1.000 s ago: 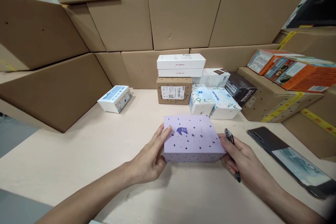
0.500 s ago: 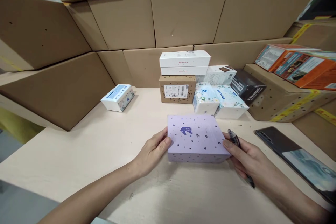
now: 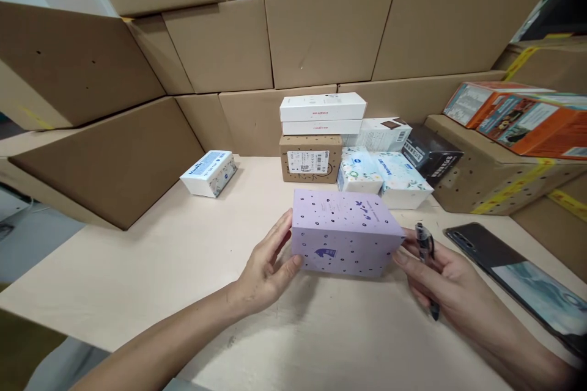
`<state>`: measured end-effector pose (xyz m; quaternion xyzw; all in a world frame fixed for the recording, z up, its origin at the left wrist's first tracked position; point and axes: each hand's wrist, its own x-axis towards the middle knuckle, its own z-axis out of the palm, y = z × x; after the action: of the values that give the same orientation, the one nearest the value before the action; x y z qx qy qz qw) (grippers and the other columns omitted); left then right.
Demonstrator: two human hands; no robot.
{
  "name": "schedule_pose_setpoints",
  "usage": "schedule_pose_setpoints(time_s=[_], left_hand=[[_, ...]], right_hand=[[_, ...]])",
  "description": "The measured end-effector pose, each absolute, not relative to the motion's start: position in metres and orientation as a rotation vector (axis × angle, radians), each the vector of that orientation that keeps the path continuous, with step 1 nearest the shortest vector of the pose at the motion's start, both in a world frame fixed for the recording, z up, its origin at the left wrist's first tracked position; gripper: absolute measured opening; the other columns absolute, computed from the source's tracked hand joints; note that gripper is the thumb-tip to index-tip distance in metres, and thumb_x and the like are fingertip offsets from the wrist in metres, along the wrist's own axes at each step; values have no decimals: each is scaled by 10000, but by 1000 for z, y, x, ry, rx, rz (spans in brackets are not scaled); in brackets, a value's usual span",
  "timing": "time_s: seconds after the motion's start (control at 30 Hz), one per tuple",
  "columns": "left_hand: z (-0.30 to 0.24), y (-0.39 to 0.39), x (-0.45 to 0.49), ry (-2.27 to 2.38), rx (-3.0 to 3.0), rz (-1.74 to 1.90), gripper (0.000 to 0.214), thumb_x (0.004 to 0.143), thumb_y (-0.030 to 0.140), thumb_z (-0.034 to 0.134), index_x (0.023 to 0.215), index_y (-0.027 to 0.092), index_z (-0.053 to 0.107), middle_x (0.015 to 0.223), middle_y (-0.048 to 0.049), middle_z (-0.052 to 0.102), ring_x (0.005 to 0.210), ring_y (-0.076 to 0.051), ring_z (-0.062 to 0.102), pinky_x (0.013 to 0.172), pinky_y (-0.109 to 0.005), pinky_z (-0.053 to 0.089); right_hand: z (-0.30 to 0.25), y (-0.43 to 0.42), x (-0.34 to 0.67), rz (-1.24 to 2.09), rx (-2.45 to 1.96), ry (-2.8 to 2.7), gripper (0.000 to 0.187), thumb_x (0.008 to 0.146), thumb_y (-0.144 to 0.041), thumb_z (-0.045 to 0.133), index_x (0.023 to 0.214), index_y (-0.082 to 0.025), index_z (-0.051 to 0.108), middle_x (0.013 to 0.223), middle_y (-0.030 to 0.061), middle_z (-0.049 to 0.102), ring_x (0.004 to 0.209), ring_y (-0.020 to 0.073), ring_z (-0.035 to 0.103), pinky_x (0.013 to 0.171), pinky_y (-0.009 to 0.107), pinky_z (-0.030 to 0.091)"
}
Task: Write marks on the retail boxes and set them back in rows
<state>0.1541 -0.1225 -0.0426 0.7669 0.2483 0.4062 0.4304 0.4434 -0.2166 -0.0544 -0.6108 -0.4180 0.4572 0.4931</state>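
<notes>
A lilac box [image 3: 346,235] with small dark ring marks and a purple logo is held between both hands above the light tabletop. Its logo side faces me and its printed side faces up. My left hand [image 3: 270,263] grips the left end, thumb at the lower front corner and fingers on the side. At the right end, my right hand [image 3: 433,272] presses its thumb on the front corner; its other fingers are partly hidden. A dark pen [image 3: 425,243] is also tucked between the fingers of my right hand.
A smartphone [image 3: 523,284] lies at the right. Behind the lilac box stand a brown carton [image 3: 312,170], white boxes [image 3: 323,109] and tissue packs [image 3: 360,174]. Another tissue pack [image 3: 210,174] sits at the left. Large cardboard boxes [image 3: 330,36] wall the back and sides.
The lilac box has been tipped: its logo face, earlier on top, now faces me, and another printed side is up. Both hands turned with it, and the pen in my right hand stands more upright.
</notes>
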Motion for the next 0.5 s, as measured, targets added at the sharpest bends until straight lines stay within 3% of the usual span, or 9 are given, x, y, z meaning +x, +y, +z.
schedule_pose_setpoints(time_s=[0.1, 0.33, 0.43, 0.5], left_hand=[[-53, -120, 153, 534, 1854, 995, 636, 1019, 318, 592, 1612, 277, 365, 1680, -98, 348, 1561, -316, 346, 1284, -532, 374], [-73, -116, 149, 652, 1772, 1157, 557, 943, 258, 717, 1464, 308, 525, 1505, -91, 550, 1393, -260, 559, 1187, -458, 512], [-73, -115, 150, 682, 1766, 1200, 518, 922, 251, 743, 1397, 322, 546, 1420, -76, 591, 1318, -228, 606, 1109, -413, 576], [-72, -116, 151, 692, 1763, 1202, 492, 927, 247, 738, 1375, 314, 547, 1391, -76, 597, 1287, -217, 618, 1068, -388, 598]], right_hand=[[-54, -217, 443, 1123, -1484, -1041, 667, 858, -549, 747, 1431, -259, 567, 737, -24, 592, 469, 77, 401, 445, 243, 294], [-37, -218, 432, 1160, -1530, -1018, 574, 935, -399, 568, 1462, -171, 549, 561, -66, 422, 500, 144, 445, 518, 292, 387], [-37, -214, 438, 1086, -1657, -1072, 549, 947, -377, 469, 1456, -191, 562, 647, -17, 527, 587, 183, 552, 569, 308, 471], [-42, -211, 445, 923, -1780, -1237, 544, 943, -357, 453, 1456, -221, 570, 853, 48, 657, 768, 226, 658, 687, 343, 550]])
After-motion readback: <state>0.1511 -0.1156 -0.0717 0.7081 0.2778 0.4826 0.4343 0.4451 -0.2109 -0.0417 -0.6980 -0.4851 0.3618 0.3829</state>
